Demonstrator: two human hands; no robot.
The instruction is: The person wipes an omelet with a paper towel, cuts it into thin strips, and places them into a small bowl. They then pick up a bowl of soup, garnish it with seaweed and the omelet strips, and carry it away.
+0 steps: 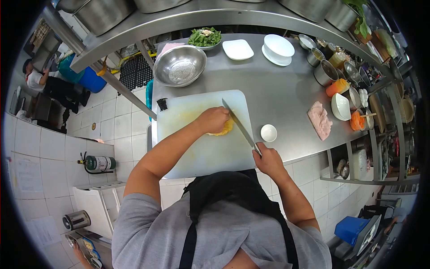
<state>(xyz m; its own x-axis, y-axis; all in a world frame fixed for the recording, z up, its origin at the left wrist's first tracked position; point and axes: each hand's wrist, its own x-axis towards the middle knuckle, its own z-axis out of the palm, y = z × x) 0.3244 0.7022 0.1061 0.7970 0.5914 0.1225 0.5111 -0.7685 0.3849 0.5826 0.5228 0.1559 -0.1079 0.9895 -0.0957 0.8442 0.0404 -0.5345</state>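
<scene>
On the white cutting board (188,154) lies a yellow, roundish piece of food (225,128), partly covered by my left hand (215,120). The fingers of that hand are curled closed on the food; its exact kind is hard to make out. My right hand (269,160) is wrapped around the handle of a kitchen knife (239,122). The blade slants up and left, its edge beside the food and close to my left fingers. Small dark flat pieces (162,104) rest at the board's upper left.
A metal colander (180,66), a bowl of greens (205,37), a white square plate (238,49) and a white bowl (278,45) stand behind the board. A small white cup (268,133) and a pink cloth (320,120) lie rightward. A steel shelf (215,20) crosses overhead. Another person (53,85) is far left.
</scene>
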